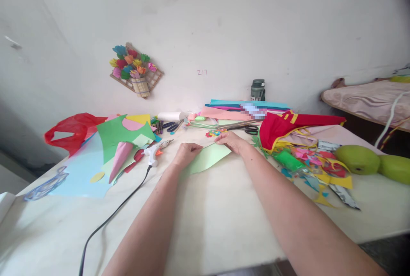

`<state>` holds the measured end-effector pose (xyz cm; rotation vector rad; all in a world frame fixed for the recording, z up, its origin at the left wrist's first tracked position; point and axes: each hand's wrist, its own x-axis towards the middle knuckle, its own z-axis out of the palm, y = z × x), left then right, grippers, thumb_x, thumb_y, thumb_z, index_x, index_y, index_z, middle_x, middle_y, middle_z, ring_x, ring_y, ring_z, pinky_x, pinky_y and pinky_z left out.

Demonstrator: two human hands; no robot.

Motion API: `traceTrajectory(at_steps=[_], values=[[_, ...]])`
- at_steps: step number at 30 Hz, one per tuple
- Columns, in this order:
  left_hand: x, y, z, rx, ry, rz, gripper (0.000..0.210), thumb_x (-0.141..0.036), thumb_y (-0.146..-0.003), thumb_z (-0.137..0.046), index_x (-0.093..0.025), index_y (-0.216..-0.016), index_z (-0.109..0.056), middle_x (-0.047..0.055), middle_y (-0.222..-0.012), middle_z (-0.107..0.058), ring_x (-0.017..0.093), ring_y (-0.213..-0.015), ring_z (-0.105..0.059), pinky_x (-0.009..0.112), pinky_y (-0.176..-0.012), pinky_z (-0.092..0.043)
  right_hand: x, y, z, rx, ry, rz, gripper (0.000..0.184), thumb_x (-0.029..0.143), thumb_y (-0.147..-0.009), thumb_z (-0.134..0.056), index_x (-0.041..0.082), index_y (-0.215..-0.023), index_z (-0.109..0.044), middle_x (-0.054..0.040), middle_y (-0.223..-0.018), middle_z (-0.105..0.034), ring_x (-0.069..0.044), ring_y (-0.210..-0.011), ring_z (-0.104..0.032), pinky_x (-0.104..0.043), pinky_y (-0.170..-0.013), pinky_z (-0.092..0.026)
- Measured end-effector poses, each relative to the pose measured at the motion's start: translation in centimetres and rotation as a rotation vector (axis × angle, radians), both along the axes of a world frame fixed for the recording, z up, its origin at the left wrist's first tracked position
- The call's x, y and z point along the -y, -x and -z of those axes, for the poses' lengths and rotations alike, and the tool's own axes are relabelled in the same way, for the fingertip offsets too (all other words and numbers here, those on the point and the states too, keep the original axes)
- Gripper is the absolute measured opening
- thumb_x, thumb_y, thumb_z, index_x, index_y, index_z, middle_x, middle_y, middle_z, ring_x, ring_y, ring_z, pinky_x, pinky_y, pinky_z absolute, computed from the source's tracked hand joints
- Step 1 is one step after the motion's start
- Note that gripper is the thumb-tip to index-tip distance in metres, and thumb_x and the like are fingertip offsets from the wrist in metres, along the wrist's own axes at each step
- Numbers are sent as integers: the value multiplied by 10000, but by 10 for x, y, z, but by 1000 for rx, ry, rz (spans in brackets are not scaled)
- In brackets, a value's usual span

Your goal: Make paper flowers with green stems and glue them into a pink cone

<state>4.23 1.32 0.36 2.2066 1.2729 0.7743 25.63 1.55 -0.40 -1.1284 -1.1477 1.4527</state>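
Between my two hands lies a light green sheet of paper (pixel 209 159), its near edge curved. My left hand (pixel 187 154) pinches the paper's far left corner, fingers closed. At the far right of the same edge, my right hand (pixel 231 141) grips the paper between thumb and fingers. Just beyond the sheet are small coloured paper flowers (pixel 216 133). A white glue gun (pixel 154 153) rests left of my left hand, its black cord running toward the table's near edge.
On the left lie coloured paper sheets (pixel 80 173), a pink paper cone (pixel 121 161) and a red plastic bag (pixel 75 128). Black-handled scissors (pixel 251 130), a red cloth (pixel 278 130), paper scraps (pixel 320 169) and green fruits (pixel 357 160) are to the right. A dark bottle (pixel 257 90) stands by the wall.
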Motion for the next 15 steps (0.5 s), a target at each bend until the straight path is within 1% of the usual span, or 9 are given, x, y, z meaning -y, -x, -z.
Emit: traceTrajectory(at_steps=[3,7,12,15], values=[[2,-1,-1,-7,2,4,295,-338,-715,-529,-166,-885,-699,37,-815,-696,165,-733,-602,207,-635,-442,0,-2,0,-29,-12,-8,161,47,-484,-597,158,-597,-624,15,-496,-585,-134,-528,-535,-276,-575,-409],[3,-1,-2,-5,12,14,321,-333,-711,-520,-153,-915,-691,34,-775,-685,147,-671,-575,209,-606,-427,-1,-5,3,-71,10,-16,175,63,-491,-616,162,-634,-639,3,-533,-613,-148,-555,-563,-294,-607,-425],[2,3,-3,-50,9,25,354,-308,-720,-492,-147,-980,-670,3,-611,-617,110,-528,-492,210,-519,-377,-2,-5,4,-65,-10,-15,177,56,-490,-610,159,-631,-639,5,-532,-611,-143,-554,-559,-293,-620,-424],[1,4,-3,-56,4,51,342,-292,-723,-482,-158,-974,-673,0,-631,-627,111,-540,-503,207,-522,-380,-1,-4,3,-65,-5,-15,176,54,-488,-601,160,-626,-634,8,-525,-606,-141,-548,-554,-287,-604,-418]])
